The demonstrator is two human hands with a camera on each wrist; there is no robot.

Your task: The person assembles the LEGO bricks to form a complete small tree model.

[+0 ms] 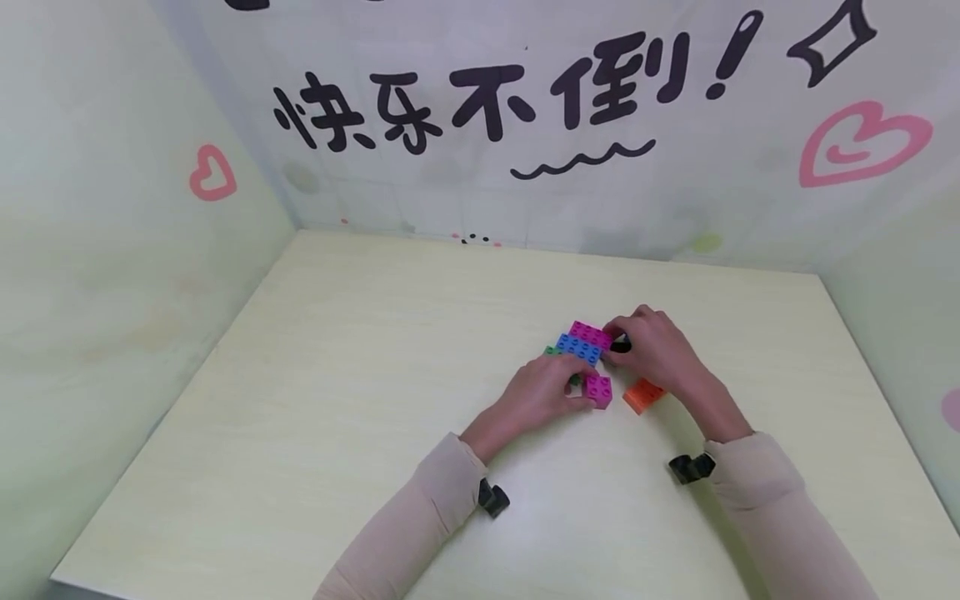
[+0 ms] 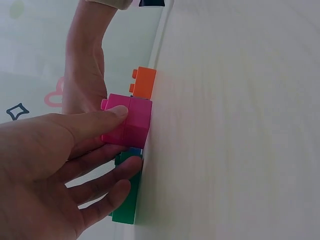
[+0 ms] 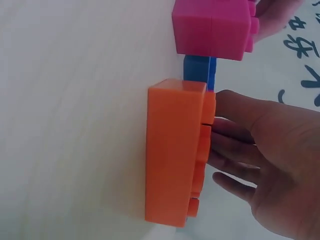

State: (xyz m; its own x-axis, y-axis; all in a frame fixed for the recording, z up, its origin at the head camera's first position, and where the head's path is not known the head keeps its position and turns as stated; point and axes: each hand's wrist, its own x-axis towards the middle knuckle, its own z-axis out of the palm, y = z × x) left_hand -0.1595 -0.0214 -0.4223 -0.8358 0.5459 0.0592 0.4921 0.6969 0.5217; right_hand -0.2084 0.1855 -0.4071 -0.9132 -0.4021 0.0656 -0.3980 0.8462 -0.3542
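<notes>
Between left fingers (image 2: 112, 179), a small pink block (image 2: 131, 122)

Square magenta plastic brick (image 1: 600, 388), studs up, pinched by left hand (image 1: 542, 388). Rectangular magenta plastic brick (image 1: 591, 334) nearest far edge of desk (image 1: 337, 375), right hand (image 1: 656, 348) gripping right end; rectangular blue plastic brick (image 1: 580, 348) alongside, then partly hidden green plastic brick (image 2: 127, 212). Oblong orange plastic brick (image 3: 172, 155) nearest right edge.

The orange block (image 3: 172, 155) sits near the fingers (image 3: 245, 110), blue block (image 3: 196, 68) and magenta block (image 3: 212, 30).
</notes>
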